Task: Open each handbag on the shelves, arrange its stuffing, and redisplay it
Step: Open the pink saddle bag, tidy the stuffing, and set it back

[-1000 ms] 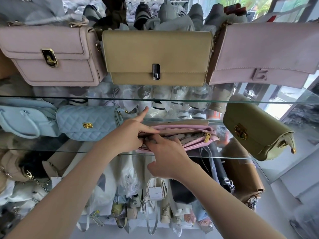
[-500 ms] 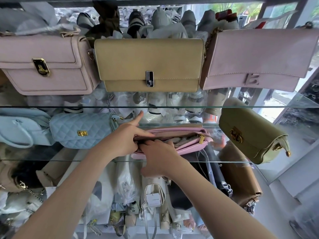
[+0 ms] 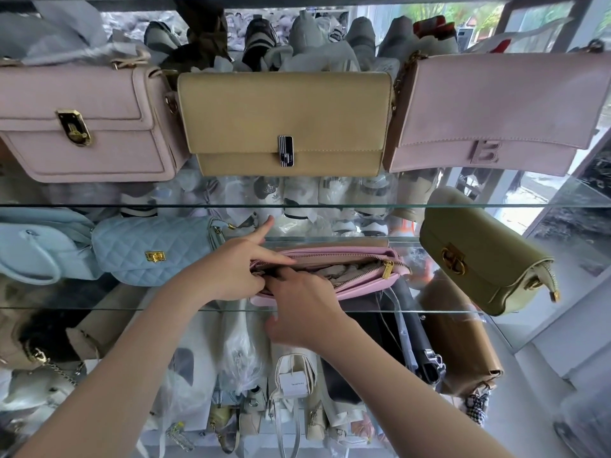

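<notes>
Your pink handbag (image 3: 363, 285) lies unzipped on the glass shelf (image 3: 99, 309), at the centre of your view. Crumpled paper stuffing (image 3: 344, 271) shows in its mouth. Your left hand (image 3: 231, 269) pinches the bag's far rim at its nine o'clock end, with the index finger sticking out toward twelve. Your right hand (image 3: 304, 309) reaches over the near rim, fingers sunk into the opening; what they grasp cannot be told. A blue quilted bag (image 3: 155, 249) sits at nine o'clock of the pink one, and an olive bag (image 3: 479, 259) at three.
</notes>
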